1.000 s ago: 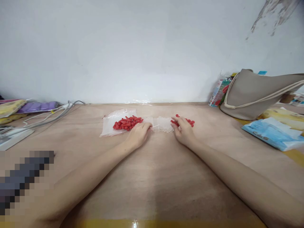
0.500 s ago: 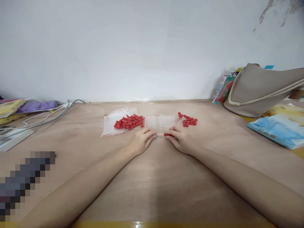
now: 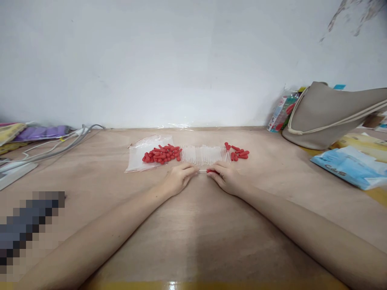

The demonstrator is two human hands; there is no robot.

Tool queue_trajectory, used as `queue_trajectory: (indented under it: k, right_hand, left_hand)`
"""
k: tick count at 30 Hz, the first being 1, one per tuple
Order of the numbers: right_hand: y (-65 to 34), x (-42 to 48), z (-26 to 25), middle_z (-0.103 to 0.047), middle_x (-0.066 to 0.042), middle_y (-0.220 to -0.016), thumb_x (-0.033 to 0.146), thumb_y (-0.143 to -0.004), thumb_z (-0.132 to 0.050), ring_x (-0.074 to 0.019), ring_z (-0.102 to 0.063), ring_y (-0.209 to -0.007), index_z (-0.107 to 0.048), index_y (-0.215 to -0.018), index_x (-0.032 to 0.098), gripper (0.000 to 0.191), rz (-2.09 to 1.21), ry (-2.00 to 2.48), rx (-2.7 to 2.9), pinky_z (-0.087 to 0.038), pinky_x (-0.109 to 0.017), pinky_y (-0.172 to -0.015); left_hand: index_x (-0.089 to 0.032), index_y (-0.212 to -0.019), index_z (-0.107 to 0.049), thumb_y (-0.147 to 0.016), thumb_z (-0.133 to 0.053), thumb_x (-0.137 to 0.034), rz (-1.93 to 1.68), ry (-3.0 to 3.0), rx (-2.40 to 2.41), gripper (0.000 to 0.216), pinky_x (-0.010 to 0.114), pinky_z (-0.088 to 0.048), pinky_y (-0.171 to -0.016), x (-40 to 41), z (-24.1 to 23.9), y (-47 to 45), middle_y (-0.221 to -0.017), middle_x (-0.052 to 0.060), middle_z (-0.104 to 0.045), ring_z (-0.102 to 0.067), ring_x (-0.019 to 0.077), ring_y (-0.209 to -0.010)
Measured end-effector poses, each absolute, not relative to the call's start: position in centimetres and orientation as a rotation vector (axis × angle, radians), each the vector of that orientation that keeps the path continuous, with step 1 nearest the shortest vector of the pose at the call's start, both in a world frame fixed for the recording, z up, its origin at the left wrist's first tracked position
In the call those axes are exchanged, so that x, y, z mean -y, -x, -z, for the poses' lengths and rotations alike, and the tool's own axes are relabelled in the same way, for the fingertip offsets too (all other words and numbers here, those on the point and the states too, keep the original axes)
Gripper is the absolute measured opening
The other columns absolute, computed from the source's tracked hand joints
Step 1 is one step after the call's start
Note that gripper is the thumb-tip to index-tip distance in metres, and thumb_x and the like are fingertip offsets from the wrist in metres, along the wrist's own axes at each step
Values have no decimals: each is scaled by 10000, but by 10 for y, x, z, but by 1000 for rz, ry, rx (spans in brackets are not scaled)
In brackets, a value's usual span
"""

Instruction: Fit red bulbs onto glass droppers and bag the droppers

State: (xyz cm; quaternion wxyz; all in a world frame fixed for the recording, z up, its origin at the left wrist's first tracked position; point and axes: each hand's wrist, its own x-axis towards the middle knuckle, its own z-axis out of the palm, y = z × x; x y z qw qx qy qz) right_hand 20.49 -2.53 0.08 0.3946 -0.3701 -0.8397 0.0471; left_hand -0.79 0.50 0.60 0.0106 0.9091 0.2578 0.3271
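Clear tube and red cap meet end to end just above the counter, in front of the person and just on the near side of the row of tubes. The left hand has its grip pinched shut on the tube. The right hand has its grip pinched shut on the cap. The two sets of fingertips almost touch.

The joint is small and partly hidden by the fingers, so I cannot tell how far the cap is seated, if at all.

To do this step well, I judge the two pieces should stay in one straight line, held close to the joint so the thin tube does not bend or slip. A slight twist of the cap while pressing should help it seat evenly. The wrists can rest on the counter for steadiness.

The heap of caps lies on a plastic bag to the left of the row. A few loose pieces lie to its right, all within easy reach.
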Motion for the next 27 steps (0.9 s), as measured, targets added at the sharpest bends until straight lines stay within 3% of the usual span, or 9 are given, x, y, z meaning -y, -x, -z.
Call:
queue_trajectory:
  k: [15,27]
  right_hand:
    - [-205,26,1,-582,-54,-758,241,-863,-423,-150,-535,-680,-589,-865,192,173,-55,865,2129,-442,-278,-619]
    - [-204,26,-3,-613,-50,-683,247,-855,-446,-155,-514,-628,-616,-740,169,220,422,917,2222,-315,-321,-621]
  left_hand:
    - [-199,-1019,-606,-864,-385,-174,-963,-2905,-778,270,239,-458,-664,-8,-4,8,-879,51,-622,-566,132,-774]
    - [-167,-1004,-601,-872,-368,-161,-967,-3048,-764,268,251,-447,-673,-3,-7,7,-856,58,-618,-545,139,-749]
